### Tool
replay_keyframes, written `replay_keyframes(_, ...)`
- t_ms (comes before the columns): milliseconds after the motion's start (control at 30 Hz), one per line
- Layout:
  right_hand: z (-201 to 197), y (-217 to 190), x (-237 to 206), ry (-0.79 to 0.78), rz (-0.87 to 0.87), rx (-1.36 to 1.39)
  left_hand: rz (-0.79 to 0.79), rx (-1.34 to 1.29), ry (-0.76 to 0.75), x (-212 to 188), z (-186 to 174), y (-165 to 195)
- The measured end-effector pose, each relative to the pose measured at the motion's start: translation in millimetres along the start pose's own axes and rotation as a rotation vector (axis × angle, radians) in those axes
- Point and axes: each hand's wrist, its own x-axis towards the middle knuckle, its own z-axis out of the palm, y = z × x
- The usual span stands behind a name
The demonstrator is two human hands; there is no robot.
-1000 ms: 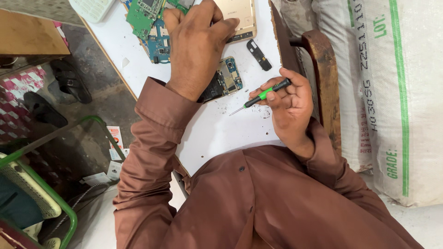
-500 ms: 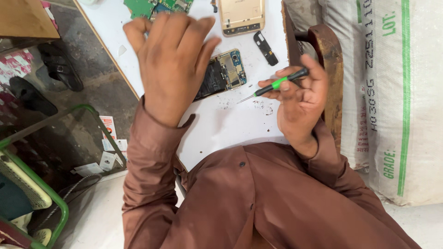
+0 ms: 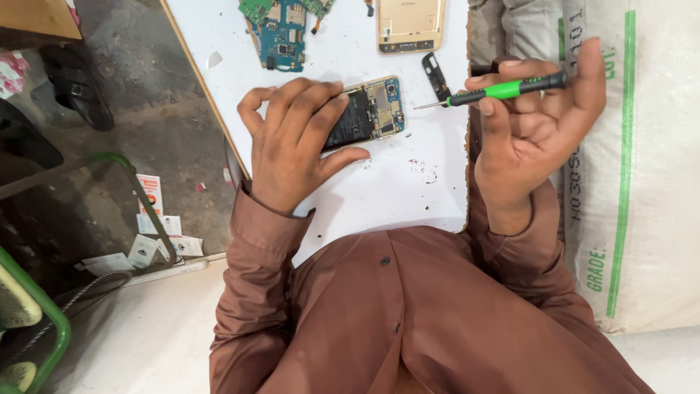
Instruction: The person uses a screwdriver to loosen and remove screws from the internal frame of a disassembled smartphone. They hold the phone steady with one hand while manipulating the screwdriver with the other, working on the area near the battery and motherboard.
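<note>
The left hand point(image 3: 295, 142) lies palm down on the opened phone point(image 3: 368, 113), fingers spread over its dark battery half and thumb against its near edge; the hand presses and steadies the phone rather than closing around it. The phone lies flat on the white counter point(image 3: 394, 190), back cover off, with its circuit board and camera end exposed beyond the fingertips.

The right hand point(image 3: 536, 124) is raised beside the counter's right edge and grips a screwdriver point(image 3: 496, 91) with a green and black handle. Thumb and fingers are closed on the handle. The metal tip points left toward the phone but is clear of it.

A small black part point(image 3: 436, 75) lies on the counter between the phone and the screwdriver tip. A gold phone back cover point(image 3: 410, 25) lies at the far edge, with a blue-green circuit board point(image 3: 281, 33) to its left. Small dark specks point(image 3: 423, 169) are scattered on the counter near the phone. A white woven sack point(image 3: 642, 182) with green stripes stands to the right.
</note>
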Motion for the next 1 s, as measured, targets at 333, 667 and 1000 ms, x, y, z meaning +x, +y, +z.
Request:
replay_keyframes(333,13,-2,-4,-0.132,-0.206,-0.084,-0.019,-0.018,-0.066,5,0,0)
replay_keyframes(667,14,-1,-20,-0.166,-0.233,-0.088,-0.009,-0.019,-0.069,5,3,-2)
replay_keyframes(1000,17,-7,-14,-0.216,-0.335,-0.215,-0.023,-0.015,-0.063,5,3,-2)
